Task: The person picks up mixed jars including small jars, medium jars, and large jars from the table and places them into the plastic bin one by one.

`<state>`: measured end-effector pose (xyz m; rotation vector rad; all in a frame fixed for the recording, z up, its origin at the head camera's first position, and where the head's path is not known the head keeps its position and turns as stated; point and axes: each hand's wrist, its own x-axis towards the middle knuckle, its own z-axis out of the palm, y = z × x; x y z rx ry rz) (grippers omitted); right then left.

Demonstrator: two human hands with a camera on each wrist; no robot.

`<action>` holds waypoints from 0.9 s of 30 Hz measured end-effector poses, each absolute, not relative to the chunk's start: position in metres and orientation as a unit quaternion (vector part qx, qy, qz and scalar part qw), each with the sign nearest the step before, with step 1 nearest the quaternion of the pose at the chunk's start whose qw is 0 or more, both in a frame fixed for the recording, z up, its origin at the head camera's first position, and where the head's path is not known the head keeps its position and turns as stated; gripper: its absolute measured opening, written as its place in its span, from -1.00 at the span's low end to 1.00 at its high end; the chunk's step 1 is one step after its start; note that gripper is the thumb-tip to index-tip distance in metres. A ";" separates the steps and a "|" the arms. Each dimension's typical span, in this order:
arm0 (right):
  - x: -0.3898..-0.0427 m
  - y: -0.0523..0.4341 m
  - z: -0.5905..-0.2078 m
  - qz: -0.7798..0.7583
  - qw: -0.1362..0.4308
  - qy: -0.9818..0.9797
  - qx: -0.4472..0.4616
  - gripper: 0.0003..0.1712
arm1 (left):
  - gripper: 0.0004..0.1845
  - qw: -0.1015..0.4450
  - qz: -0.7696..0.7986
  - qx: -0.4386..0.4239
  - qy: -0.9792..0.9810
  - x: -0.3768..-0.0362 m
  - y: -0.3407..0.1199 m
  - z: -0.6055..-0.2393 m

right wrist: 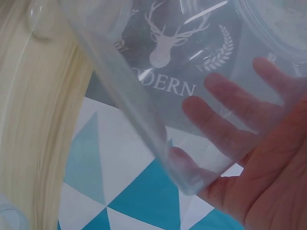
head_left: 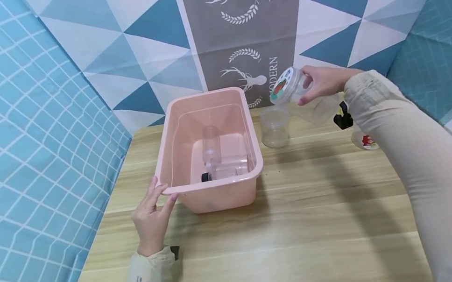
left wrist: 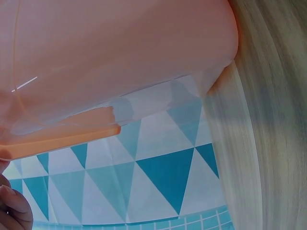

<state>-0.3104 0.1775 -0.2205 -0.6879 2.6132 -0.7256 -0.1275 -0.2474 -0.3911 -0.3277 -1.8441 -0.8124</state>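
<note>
My left hand (head_left: pixel 151 220) grips the near left corner of a pink plastic basin (head_left: pixel 220 199), thumb outside and fingers over the rim. Inside the basin lie several clear plastic containers (head_left: pixel 211 143), one with a black cap (head_left: pixel 206 177). My right hand (head_left: pixel 322 83) holds a large clear plastic jar (right wrist: pixel 139 91) in the air, right of the basin. The jar is tilted, its lid (head_left: pixel 283 86) with a colourful label towards the basin. In the right wrist view, the fingers show through the jar's clear wall. Below it, another clear jar (head_left: pixel 274 130) stands upright on the table.
Partly behind my right forearm are a clear container with a red sticker (head_left: pixel 368 142) and a black object (head_left: pixel 343 117). The wooden table (head_left: pixel 305 234) meets a patterned cloth wall (head_left: pixel 154 41) at the back and a blue checked one (head_left: pixel 20 152) at the left.
</note>
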 end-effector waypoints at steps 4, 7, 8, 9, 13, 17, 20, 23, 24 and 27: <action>-0.310 0.176 -0.218 -0.254 0.170 0.921 -0.241 0.03 | -0.37 0.518 -0.342 -0.138 -0.772 -0.128 -0.247 -0.391; -0.309 0.174 -0.216 -0.252 0.166 0.920 -0.249 0.04 | -0.37 0.513 -0.351 -0.140 -0.771 -0.128 -0.247 -0.391; -0.309 0.173 -0.215 -0.254 0.163 0.919 -0.253 0.04 | -0.38 0.513 -0.352 -0.140 -0.770 -0.128 -0.247 -0.391; -0.309 0.172 -0.214 -0.255 0.162 0.918 -0.257 0.03 | -0.38 0.514 -0.353 -0.141 -0.769 -0.128 -0.246 -0.391; -0.309 0.165 -0.211 -0.255 0.160 0.916 -0.267 0.02 | -0.38 0.519 -0.350 -0.142 -0.767 -0.128 -0.247 -0.390; -0.308 0.154 -0.209 -0.244 0.159 0.916 -0.278 0.03 | -0.37 0.518 -0.344 -0.141 -0.770 -0.128 -0.247 -0.390; -0.308 0.145 -0.208 -0.240 0.153 0.913 -0.291 0.05 | -0.37 0.518 -0.339 -0.140 -0.773 -0.128 -0.248 -0.390; -0.309 0.133 -0.208 -0.239 0.149 0.911 -0.301 0.08 | -0.38 0.517 -0.337 -0.141 -0.774 -0.128 -0.248 -0.391; -0.309 0.130 -0.207 -0.241 0.148 0.910 -0.303 0.07 | -0.38 0.516 -0.337 -0.141 -0.775 -0.127 -0.248 -0.391; -0.309 0.120 -0.206 -0.239 0.142 0.910 -0.309 0.04 | -0.39 0.515 -0.338 -0.142 -0.774 -0.128 -0.248 -0.390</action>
